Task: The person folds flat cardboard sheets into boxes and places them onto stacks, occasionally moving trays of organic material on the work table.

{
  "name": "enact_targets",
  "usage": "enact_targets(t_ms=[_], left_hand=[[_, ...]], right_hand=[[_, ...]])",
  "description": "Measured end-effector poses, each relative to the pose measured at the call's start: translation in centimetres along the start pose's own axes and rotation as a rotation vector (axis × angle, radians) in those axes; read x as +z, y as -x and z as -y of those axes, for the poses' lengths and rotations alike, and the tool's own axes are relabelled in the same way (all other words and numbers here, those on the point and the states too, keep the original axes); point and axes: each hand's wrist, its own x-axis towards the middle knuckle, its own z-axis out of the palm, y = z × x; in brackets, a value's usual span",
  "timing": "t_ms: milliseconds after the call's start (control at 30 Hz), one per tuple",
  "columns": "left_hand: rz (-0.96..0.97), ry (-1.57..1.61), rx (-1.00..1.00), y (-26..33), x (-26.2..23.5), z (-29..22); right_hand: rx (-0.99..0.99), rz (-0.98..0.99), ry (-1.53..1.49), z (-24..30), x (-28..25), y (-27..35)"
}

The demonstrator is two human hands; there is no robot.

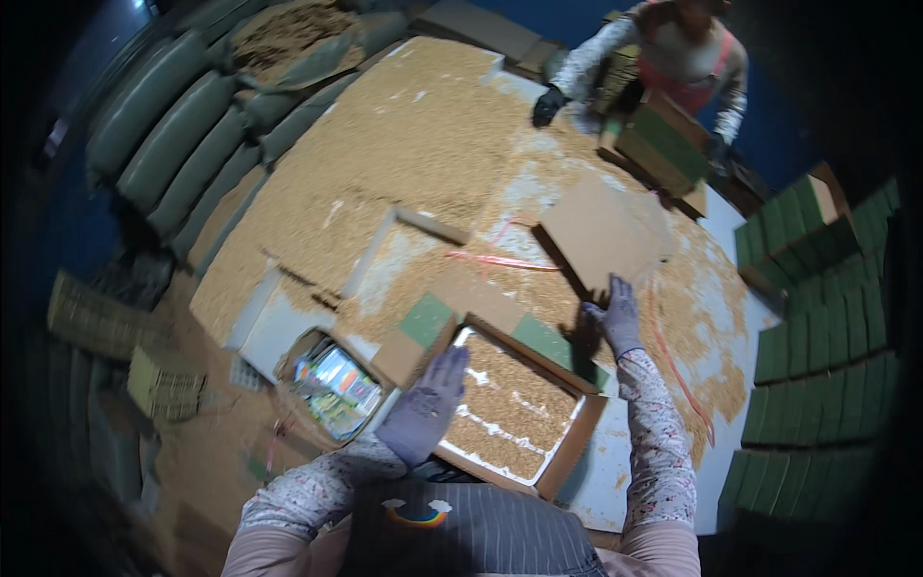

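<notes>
Resting flat, L hand (424, 406) grip apart on box (510, 409); R hand (618, 315) splayed beyond.

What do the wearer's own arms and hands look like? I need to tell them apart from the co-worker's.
Both hands wear purplish-grey fabric gloves: left hand, right hand. Both forearms are in long, light sleeves with a small speckled floral print, left sleeve and right sleeve. The sleeves turn plain pinkish towards the upper arms. No cables or markings show.

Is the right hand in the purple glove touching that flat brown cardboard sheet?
Touching. In the head view, the right hand's gloved fingertips overlap the lower edge of the flat cardboard sheet, with no gap showing between them.
</notes>
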Motion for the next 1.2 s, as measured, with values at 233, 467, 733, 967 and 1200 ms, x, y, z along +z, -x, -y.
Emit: enact_targets(t_ms=[233,467,733,967,1200], left_hand=[[-0.497,0.046,-0.284,6.1,-5.2,4.8],[-0.318,-0.261,-0.456,13.6,-6.9,14.6],[-0.491,-0.112,-0.468,11.0,-7.8,15.8],[-0.608,0.255,-0.149,5.4,-8.5,7.5],[0.141,-0.623,0.56,-0.2,-0.5,-0.7]], right_hand=[[-0.071,-0.031,0.483,-4.1,7.4,-5.5],[-0.351,-0.233,0.284,-2.9,-0.5,-2.1],[-0.246,-0.137,0.309,1.6,-5.9,1.2],[0.119,-0.162,-0.029,2.5,-9.4,2.9],[0.018,-0.169,-0.051,4.9,-12.3,7.0]])
